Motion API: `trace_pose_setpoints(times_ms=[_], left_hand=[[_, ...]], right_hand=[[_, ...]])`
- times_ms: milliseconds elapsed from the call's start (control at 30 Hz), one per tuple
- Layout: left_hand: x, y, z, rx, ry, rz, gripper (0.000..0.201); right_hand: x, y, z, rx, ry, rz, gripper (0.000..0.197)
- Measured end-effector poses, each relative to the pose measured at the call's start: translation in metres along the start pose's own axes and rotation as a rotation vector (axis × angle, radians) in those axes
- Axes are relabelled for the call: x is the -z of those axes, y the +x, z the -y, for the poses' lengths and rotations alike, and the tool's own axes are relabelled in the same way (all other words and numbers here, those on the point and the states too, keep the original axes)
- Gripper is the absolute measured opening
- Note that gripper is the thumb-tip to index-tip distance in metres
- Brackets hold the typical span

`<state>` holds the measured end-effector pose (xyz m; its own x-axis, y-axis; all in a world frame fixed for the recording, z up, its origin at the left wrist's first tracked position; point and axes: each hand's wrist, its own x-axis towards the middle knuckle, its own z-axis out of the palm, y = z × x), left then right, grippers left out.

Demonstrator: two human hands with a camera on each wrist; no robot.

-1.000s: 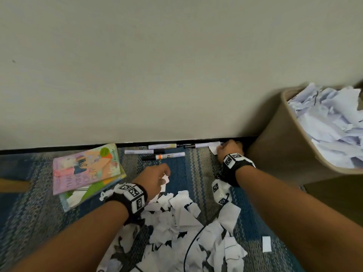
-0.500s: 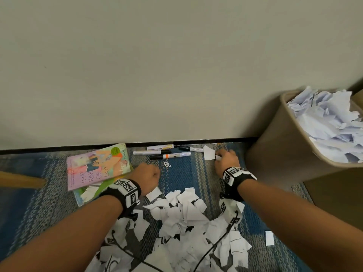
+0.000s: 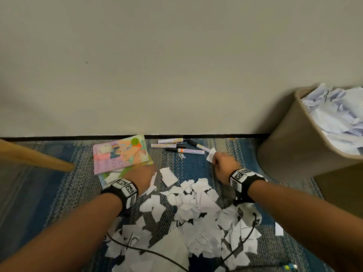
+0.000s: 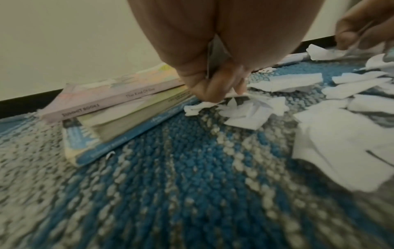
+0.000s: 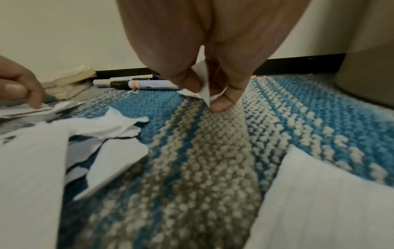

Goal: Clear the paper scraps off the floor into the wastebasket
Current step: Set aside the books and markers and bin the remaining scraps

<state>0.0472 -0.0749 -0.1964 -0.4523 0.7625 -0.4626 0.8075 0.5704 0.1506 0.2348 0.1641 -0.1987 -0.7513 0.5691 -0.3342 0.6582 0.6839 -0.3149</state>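
Blue-grey carpet (image 3: 196, 165) by the wall holds the paper scraps (image 3: 196, 209) — light, limp, best bunched in handfuls. Left hand (image 3: 142, 176) curls round a few scraps; right hand (image 3: 224, 165) pinches one scrap (image 5: 203, 91) — the wastebasket (image 3: 290, 142) stands right, already full.

Blue-grey carpet (image 3: 59, 193), paper scraps (image 3: 196, 213), books (image 3: 119, 154), markers (image 3: 176, 147), wastebasket (image 3: 290, 146)
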Motion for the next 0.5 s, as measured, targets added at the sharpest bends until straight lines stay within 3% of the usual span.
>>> trace_pose_setpoints(times_ms=[67,200,333,500], left_hand=[[-0.005,0.000,-0.001,-0.004,-0.017,0.020,0.042],[-0.001,0.000,-0.010,-0.049,-0.127,-0.041,0.027],[-0.003,0.002,-0.020,-0.112,-0.063,0.072,0.057],[-0.010,0.004,-0.029,-0.092,-0.091,0.049,0.032]], right_hand=[[-0.005,0.001,0.004,-0.004,-0.008,-0.048,0.032],[-0.011,0.006,0.003,-0.102,-0.023,-0.074,0.048],[-0.018,0.011,-0.001,-0.056,-0.070,-0.076,0.045],[-0.006,0.024,-0.008,0.007,-0.030,-0.058,0.024]])
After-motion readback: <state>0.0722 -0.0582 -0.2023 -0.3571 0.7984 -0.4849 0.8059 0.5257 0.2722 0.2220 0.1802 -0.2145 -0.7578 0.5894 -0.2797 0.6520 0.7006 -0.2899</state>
